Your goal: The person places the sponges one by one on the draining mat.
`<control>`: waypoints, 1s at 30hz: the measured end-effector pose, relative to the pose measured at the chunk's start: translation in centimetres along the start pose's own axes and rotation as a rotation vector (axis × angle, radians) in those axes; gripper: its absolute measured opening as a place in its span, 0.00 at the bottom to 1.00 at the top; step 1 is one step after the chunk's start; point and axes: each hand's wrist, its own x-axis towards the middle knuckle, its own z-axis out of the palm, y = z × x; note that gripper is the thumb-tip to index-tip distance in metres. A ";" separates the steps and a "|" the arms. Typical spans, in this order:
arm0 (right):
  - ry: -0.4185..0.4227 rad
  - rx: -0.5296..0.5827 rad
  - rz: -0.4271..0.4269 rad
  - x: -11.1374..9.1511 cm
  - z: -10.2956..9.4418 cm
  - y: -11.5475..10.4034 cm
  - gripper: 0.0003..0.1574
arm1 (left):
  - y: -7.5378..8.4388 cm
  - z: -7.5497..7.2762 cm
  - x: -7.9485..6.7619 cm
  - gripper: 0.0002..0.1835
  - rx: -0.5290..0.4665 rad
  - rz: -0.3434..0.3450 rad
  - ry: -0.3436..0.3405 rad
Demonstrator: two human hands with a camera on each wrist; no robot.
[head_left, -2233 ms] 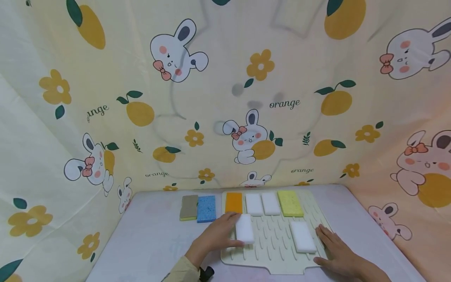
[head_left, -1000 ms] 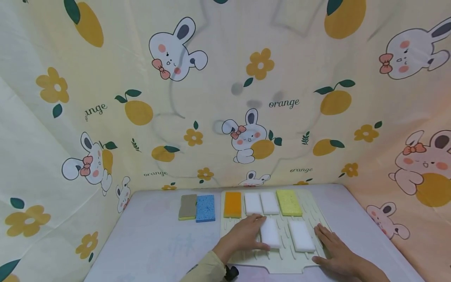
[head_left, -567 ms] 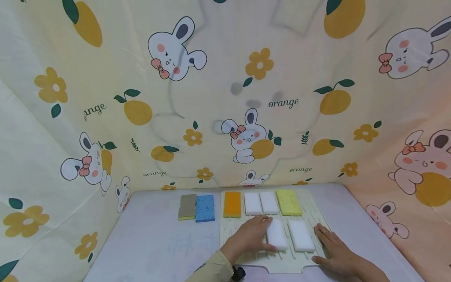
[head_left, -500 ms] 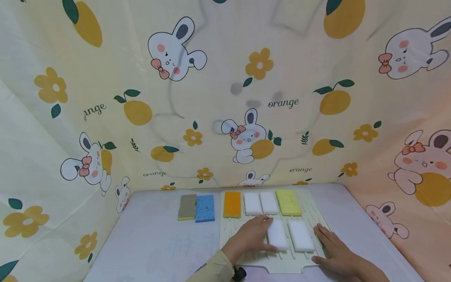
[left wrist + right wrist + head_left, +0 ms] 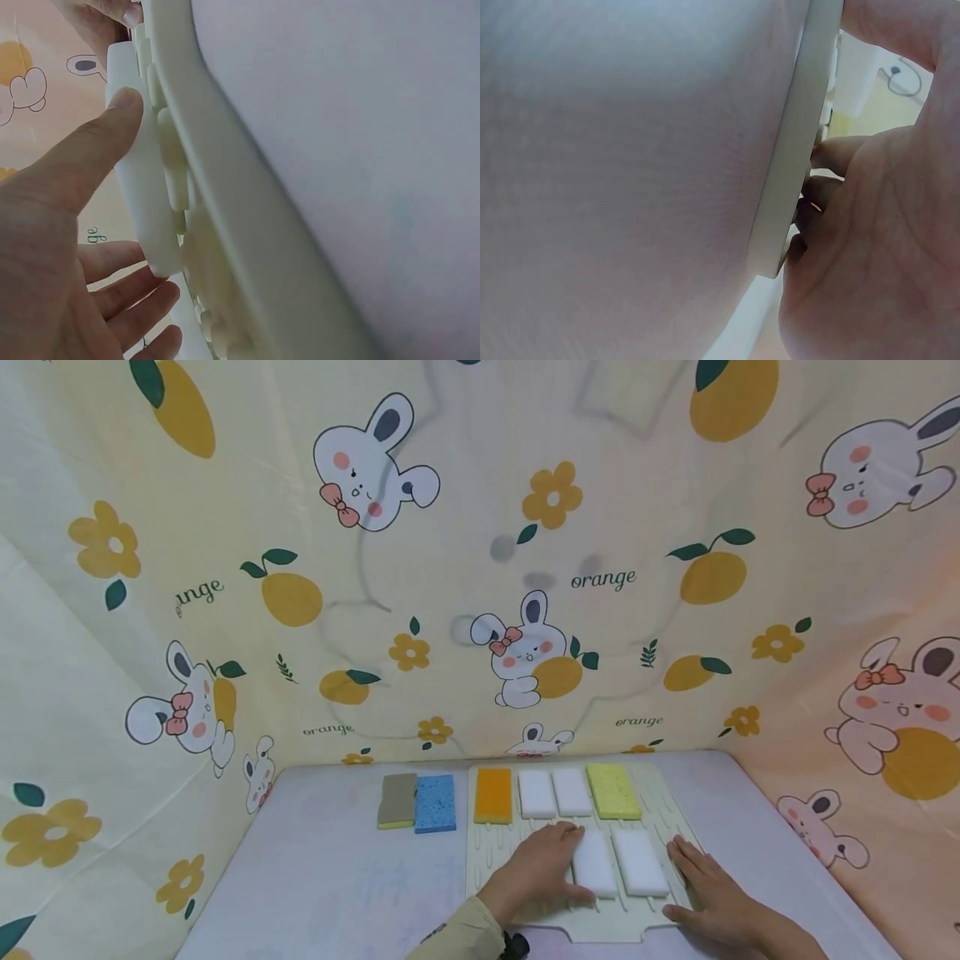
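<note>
My left hand (image 5: 536,870) spans a white sponge (image 5: 596,864) lengthwise, thumb at its near end and fingers at its far end; the left wrist view shows the white sponge (image 5: 142,180) between thumb and fingertips. It lies on a pale ridged drying board (image 5: 555,922). Just right of it, apart by a narrow gap, is another white sponge (image 5: 640,862). My right hand (image 5: 716,893) rests along the board's right edge with its fingers extended. In the right wrist view, the fingers of the right hand (image 5: 877,195) lie over the board's edge (image 5: 795,150).
Along the board's back row lie an orange sponge (image 5: 492,795), two white sponges (image 5: 537,793) and a yellow-green sponge (image 5: 613,792). Off the board to the left, a grey-topped sponge (image 5: 397,800) and a blue sponge (image 5: 435,803) sit on the table. A printed curtain (image 5: 450,527) surrounds the table.
My left hand has slid the white sponge rightward across the board, from below the orange sponge to beside the other white one. The right hand has stayed at the board's edge.
</note>
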 end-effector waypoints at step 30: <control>-0.008 -0.023 -0.010 0.1 0.2 0.4 0.62 | -2.8 -0.7 -1.9 0.55 0.013 0.001 0.054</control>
